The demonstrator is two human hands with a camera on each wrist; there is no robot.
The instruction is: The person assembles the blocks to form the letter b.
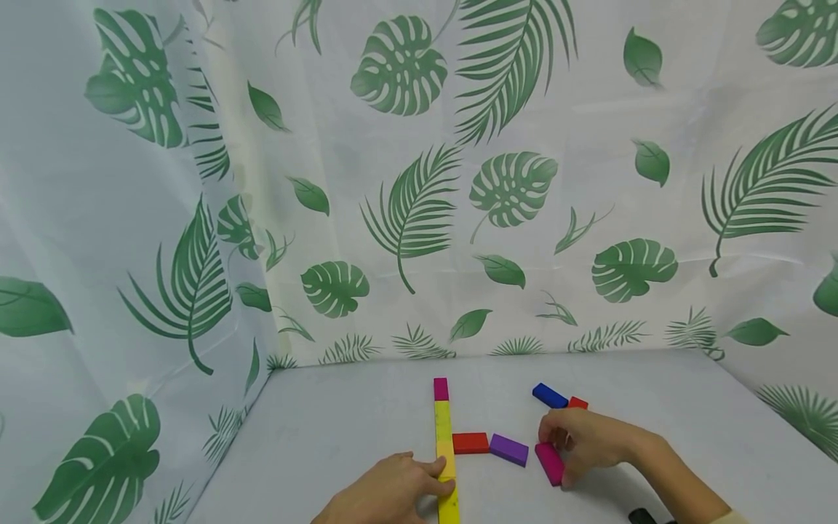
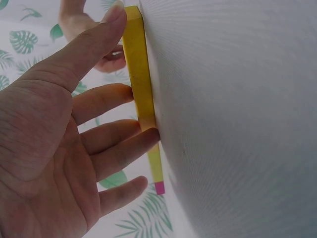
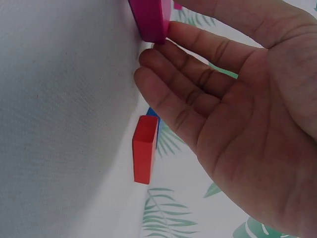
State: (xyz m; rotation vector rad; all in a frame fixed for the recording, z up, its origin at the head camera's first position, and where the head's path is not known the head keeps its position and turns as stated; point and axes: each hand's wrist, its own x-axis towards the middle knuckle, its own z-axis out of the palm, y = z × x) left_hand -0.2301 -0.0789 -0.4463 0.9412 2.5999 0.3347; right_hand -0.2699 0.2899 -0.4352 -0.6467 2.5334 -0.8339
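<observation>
A straight row of blocks runs away from me on the white table: a yellow block (image 1: 449,507) nearest, an orange-yellow block (image 1: 444,449), a lime-yellow block (image 1: 443,421), and a magenta block (image 1: 441,388) at the far end. My left hand (image 1: 386,489) touches the left side and top of the yellow part, its fingers mostly straight in the left wrist view. Right of the row, a red block (image 1: 470,442) lies against it, with a purple block (image 1: 509,450) following at a slant. My right hand (image 1: 596,442) pinches a second magenta block (image 1: 548,463) by its ends.
Beyond my right hand lie a blue block (image 1: 549,395) and a partly hidden orange-red block (image 1: 578,402). A black object (image 1: 642,516) shows at the bottom edge. Leaf-printed white curtains (image 1: 419,313) stand behind and at both sides of the table.
</observation>
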